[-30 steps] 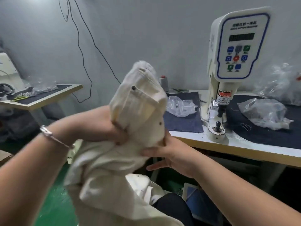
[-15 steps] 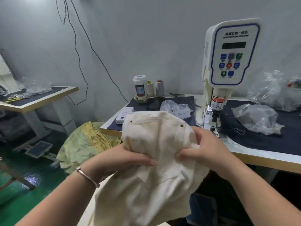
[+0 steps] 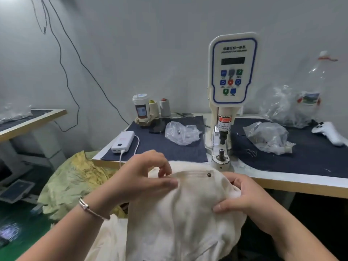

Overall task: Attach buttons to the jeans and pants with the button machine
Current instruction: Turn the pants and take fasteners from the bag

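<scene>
Cream pants (image 3: 180, 219) are bunched in front of me, below the table's front edge. A dark metal button (image 3: 209, 174) sits on their top fold. My left hand (image 3: 139, 178) pinches the cloth at the fold's left side, thumb and fingers curled. My right hand (image 3: 243, 196) grips the cloth on the right. The button machine (image 3: 232, 72) stands upright on the table just behind the pants, its round lower die (image 3: 221, 157) close above the fold and bare.
The table (image 3: 301, 180) carries dark denim mats, two clear plastic bags (image 3: 181, 132) (image 3: 269, 137), a white power bank (image 3: 123, 142) with cable, a cup and thread cones (image 3: 150, 108). A yellow-green cloth heap (image 3: 71, 179) lies on the left. A second table (image 3: 32, 119) stands far left.
The pants came down from in front of my face to just under the machine's die. Both hands shifted along the fold, and the view tilted toward the table.
</scene>
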Motion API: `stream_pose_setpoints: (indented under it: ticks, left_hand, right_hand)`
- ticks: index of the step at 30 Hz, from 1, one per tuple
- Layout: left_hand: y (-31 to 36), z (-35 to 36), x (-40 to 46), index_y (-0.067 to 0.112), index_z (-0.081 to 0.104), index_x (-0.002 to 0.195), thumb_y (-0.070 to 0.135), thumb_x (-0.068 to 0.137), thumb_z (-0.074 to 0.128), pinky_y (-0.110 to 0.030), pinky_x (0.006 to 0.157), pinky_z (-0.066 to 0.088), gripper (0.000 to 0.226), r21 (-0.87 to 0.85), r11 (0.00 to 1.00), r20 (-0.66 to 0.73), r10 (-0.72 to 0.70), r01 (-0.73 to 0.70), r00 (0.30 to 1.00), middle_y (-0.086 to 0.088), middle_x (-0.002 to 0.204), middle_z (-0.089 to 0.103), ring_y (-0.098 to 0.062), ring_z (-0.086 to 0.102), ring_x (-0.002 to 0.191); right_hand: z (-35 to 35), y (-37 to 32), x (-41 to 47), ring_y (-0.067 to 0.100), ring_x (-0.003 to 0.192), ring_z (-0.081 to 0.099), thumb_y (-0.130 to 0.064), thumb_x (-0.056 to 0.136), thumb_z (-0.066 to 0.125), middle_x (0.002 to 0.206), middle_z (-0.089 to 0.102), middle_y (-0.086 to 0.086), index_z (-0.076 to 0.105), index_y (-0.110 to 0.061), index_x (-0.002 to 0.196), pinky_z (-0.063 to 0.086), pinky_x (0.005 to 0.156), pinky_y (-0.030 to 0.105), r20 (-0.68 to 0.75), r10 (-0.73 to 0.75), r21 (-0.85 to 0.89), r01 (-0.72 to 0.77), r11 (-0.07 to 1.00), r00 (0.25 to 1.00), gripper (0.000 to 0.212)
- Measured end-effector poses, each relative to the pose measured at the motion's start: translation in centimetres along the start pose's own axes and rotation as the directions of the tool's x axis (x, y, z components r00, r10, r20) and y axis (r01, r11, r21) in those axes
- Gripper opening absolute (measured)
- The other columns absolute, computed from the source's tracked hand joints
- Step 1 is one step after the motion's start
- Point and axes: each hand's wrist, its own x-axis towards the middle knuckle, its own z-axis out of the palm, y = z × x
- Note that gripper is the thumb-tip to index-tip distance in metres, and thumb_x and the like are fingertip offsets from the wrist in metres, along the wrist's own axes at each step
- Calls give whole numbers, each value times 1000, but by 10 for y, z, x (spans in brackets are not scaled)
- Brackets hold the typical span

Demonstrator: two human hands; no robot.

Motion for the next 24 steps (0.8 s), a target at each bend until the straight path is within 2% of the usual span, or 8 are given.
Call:
stream_pose_setpoints:
  ticks: [3, 5, 8, 11, 15, 20, 22, 24]
  left_hand:
    - [-6, 4, 6, 20, 62, 79, 39, 90, 69, -14, 66, 41, 23, -189, 981, 189, -5, 41, 982, 11, 77, 59, -4, 54, 71]
    - [-12, 11, 12, 19, 56, 81, 36, 94, 60, -20, 58, 38, 22, -269, 961, 177, -13, 61, 984, 2, 73, 52, -10, 46, 66]
    - [-21, 9, 24, 23, 54, 81, 44, 92, 57, -21, 53, 33, 24, -272, 962, 64, -16, 32, 998, 2, 66, 51, -10, 40, 61]
    - [-27, -3, 40, 22, 59, 78, 50, 80, 64, -18, 51, 35, 29, -386, 921, 8, -47, 46, 999, 3, 64, 57, -11, 43, 58]
    - [-35, 2, 69, 23, 65, 74, 39, 80, 69, -20, 56, 38, 18, -430, 901, -52, -89, 58, 995, -1, 67, 63, -12, 49, 61]
    - [-61, 20, 124, 30, 67, 76, 23, 92, 69, -21, 52, 34, 17, -78, 994, -303, -92, 72, 949, -8, 58, 54, -8, 40, 52]
    - [-77, 29, 144, 31, 65, 78, 22, 92, 67, -25, 57, 37, 16, 77, 988, -403, -94, 136, 910, 6, 53, 51, -8, 44, 53]
    - [-96, 42, 162, 24, 67, 90, 21, 95, 63, -34, 65, 44, 7, 191, 958, -416, -120, 216, 902, 6, 69, 64, -19, 59, 69]
  right_hand:
    - [-12, 13, 0, 30, 74, 68, -6, 54, 84, 86, 71, 17, 65, -8, 76, 56, 61, 33, -99, 69, 127, -56, 990, 993, 28]
    - [-17, 20, 3, 25, 70, 66, -12, 55, 85, 80, 69, 14, 62, -13, 69, 51, 59, 29, -164, 116, 167, -89, 982, 980, 26]
    - [-26, 30, 12, 18, 77, 62, -23, 64, 87, 85, 70, 6, 67, -12, 78, 44, 68, 29, -284, 146, 28, -144, 989, 948, 27]
    - [-51, 36, 26, 11, 84, 64, -27, 80, 76, 88, 72, -5, 73, -22, 84, 45, 68, 23, -426, 139, -108, -203, 973, 894, 8]
    - [-108, 49, 51, 18, 80, 63, -20, 85, 70, 77, 69, -1, 70, -21, 72, 48, 70, 33, -696, -15, -313, -285, 906, 718, 12]
    - [-183, 68, 84, 26, 84, 55, -10, 92, 54, 97, 68, 10, 68, -12, 91, 42, 66, 33, -814, -333, -563, -503, 656, 476, 14]
    - [-204, 73, 95, 35, 96, 54, -4, 92, 49, 102, 65, 16, 69, -2, 96, 43, 70, 38, -770, -418, -638, -567, 521, 482, 21]
    - [-218, 78, 108, 37, 101, 53, -4, 93, 47, 104, 63, 17, 69, -3, 97, 41, 71, 38, -760, -387, -649, -649, 398, 522, 23]
